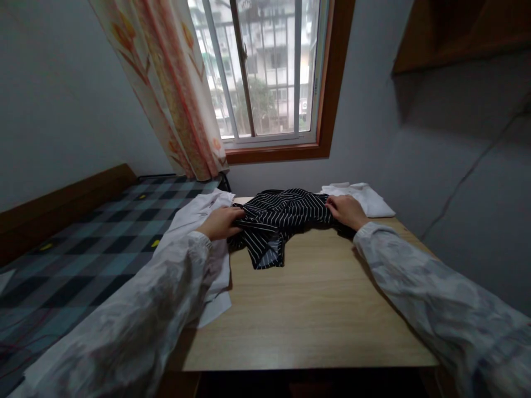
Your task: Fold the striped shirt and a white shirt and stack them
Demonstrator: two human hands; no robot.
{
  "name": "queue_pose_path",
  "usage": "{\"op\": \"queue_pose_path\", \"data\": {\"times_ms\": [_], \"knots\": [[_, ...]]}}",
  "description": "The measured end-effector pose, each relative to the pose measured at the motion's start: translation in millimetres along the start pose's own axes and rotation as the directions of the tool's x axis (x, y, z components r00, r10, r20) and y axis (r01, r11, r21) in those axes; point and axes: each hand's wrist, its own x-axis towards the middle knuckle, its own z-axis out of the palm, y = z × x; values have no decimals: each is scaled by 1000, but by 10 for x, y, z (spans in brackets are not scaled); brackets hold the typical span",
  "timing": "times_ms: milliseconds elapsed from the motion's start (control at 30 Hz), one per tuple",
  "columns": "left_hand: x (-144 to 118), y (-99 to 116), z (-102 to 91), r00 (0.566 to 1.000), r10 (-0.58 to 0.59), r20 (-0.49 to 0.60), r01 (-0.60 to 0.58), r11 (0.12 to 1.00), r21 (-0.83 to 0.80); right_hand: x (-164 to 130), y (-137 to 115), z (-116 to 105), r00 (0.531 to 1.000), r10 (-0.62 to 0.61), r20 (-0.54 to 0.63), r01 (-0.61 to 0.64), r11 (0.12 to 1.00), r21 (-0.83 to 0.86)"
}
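Observation:
A black shirt with thin white stripes (290, 207) lies bunched across the far part of the wooden table (315, 304). One short sleeve hangs toward me, its opening showing a paler inside. My left hand (222, 222) is closed on the shirt's left side, fingers partly hidden in the folds. At the other end my right hand (347, 211) pinches the cloth between thumb and fingers. Under my left forearm, a crumpled white garment (194, 213) lies along the table's left edge. Behind my right hand sits a folded white garment (369, 199).
To the left, a bed with a checked cover (112, 237) adjoins the table. A barred window (265, 72) and a flowered curtain (174, 94) are beyond it. A wooden shelf (460, 38) juts from the right wall.

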Motion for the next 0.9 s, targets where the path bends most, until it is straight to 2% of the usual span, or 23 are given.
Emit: {"op": "queue_pose_path", "data": {"times_ms": [67, 133, 167, 200, 233, 300, 367, 433, 533, 600, 667, 800, 900], "knots": [[-38, -28, -11, 1000, -3, 26, 1, 996, 93, -42, -106, -53, 999, -11, -38, 11, 1000, -1], [-48, 34, 4, 999, 43, 31, -47, 992, 117, -149, -327, -80, 984, -176, -9, 176, 981, 78], [-43, 96, 15, 994, 100, 33, -103, 989, 105, -216, -464, -83, 948, -317, 36, 309, 941, 139], [-32, 175, 25, 984, 174, 41, -177, 981, 81, -284, -605, -77, 888, -451, 86, 429, 882, 195], [-16, 262, 35, 966, 251, 56, -254, 966, 53, -345, -739, -64, 835, -538, 115, 502, 831, 241], [24, 427, 59, 927, 358, 113, -360, 933, 0, -423, -954, -19, 766, -630, 129, 568, 757, 324], [60, 533, 87, 918, 356, 172, -354, 934, -41, -432, -1074, 44, 750, -651, 117, 568, 725, 390], [84, 560, 105, 951, 262, 165, -247, 963, -106, -399, -1117, 113, 780, -619, 92, 528, 730, 435], [126, 531, 80, 1000, 29, -12, -31, 943, -332, -360, -1170, 206, 856, -516, 31, 448, 769, 457], [184, 544, 28, 984, -130, -122, 53, 869, -493, -370, -1271, 262, 886, -463, -21, 421, 784, 456], [272, 608, -33, 958, -229, -171, 83, 795, -600, -388, -1427, 325, 910, -407, -78, 396, 796, 458], [449, 778, -122, 943, -278, -185, 63, 693, -718, -357, -1703, 467, 966, -226, -125, 258, 850, 459], [493, 802, -157, 916, -359, -178, 102, 639, -762, -276, -1703, 526, 980, -150, -131, 193, 881, 431]]}}
